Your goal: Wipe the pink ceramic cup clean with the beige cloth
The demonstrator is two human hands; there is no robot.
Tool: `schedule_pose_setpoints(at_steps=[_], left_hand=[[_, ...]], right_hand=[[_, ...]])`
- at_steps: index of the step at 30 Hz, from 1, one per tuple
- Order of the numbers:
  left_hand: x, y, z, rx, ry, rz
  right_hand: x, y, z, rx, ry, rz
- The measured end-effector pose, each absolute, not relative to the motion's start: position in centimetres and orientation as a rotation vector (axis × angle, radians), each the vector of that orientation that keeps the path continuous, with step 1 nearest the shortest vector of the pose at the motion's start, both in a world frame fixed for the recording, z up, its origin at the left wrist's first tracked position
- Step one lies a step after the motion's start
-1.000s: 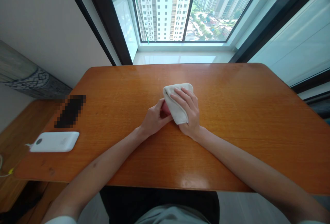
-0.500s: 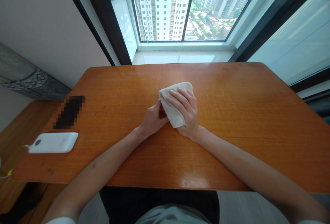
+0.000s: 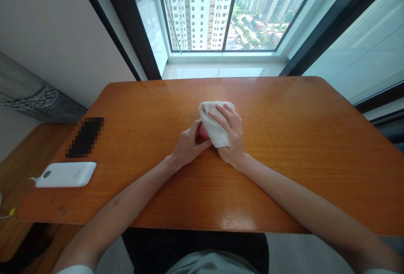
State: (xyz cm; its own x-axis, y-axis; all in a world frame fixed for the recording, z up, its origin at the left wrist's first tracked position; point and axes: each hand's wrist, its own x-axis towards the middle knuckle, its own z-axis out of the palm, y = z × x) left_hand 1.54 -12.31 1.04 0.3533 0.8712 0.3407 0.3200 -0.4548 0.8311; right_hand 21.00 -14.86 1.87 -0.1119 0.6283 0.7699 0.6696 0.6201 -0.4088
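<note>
Table [image 3: 293, 147]: orange-brown wood, rounded far corners, glossy; bright reflection at the near edge.

Window [image 3: 227, 21]: beyond the far edge of the table, dark-framed, with a pale sill below it.

Wall [image 3: 63, 25]: plain, light grey, far left.

Lower wooden surface [image 3: 28, 152]: left of the table, below its top.

Curtain [image 3: 38, 93]: grey with a patterned band, far left, above the lower wooden surface.

Right hand [image 3: 232, 139]: just right of the table's middle. Fingers laid close together over the white cloth [image 3: 214, 129], clamped on it and bearing it against the red object [image 3: 203, 132]. Thumb hidden; its position cannot be told.

Left hand [image 3: 188, 144]: just left of the red object. Thumb and fingers parted, curved around the object's left side and clamped on it. Some fingers hidden.

White device [image 3: 66, 174]: rounded slab with a dark round spot, lying flat near the table's left edge; a short white lead at its left end.

Dark item [image 3: 84, 137]: pixelated, identity cannot be told. On the table, just beyond the white device.

White cloth: folded, draped over the right part of the red object, under the right fingers.

Red object: between the two hands, mid-table, mostly covered; full shape and contact with the tabletop not visible.
</note>
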Motion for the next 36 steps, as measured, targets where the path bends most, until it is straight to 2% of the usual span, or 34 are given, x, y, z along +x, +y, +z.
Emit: schedule_pose_setpoints(at_steps=[4, 9, 16, 21, 29, 34, 36], left_hand=[[1.7, -12.4, 1.3, 1.963, 1.01, 1.082], [1.2, -12.3, 0.6, 1.947, 1.044, 1.033], [1.7, -12.4, 1.5, 1.938, 1.047, 1.059], [1.4, -12.3, 1.0, 1.905, 1.061, 1.022], [1.7, -12.5, 1.8, 1.933, 1.062, 1.058], [1.5, -12.3, 1.2, 1.925, 1.072, 1.038], [1.5, -12.3, 1.2, 1.929, 1.083, 1.032]], right_hand=[[21.3, -14.6, 1.9, -1.126, -1.77, -0.066], [21.0, -15.2, 2.0, -0.917, -2.039, -0.204], [21.4, -14.4, 1.9, -1.107, -1.779, -0.069], [21.4, -14.7, 2.1, -0.951, -2.016, -0.205], [21.6, -13.7, 1.6, -1.035, -1.667, 0.115], [21.3, -14.6, 2.0, -0.91, -1.935, -0.084], [21.3, -14.7, 2.1, -0.902, -1.928, -0.062]])
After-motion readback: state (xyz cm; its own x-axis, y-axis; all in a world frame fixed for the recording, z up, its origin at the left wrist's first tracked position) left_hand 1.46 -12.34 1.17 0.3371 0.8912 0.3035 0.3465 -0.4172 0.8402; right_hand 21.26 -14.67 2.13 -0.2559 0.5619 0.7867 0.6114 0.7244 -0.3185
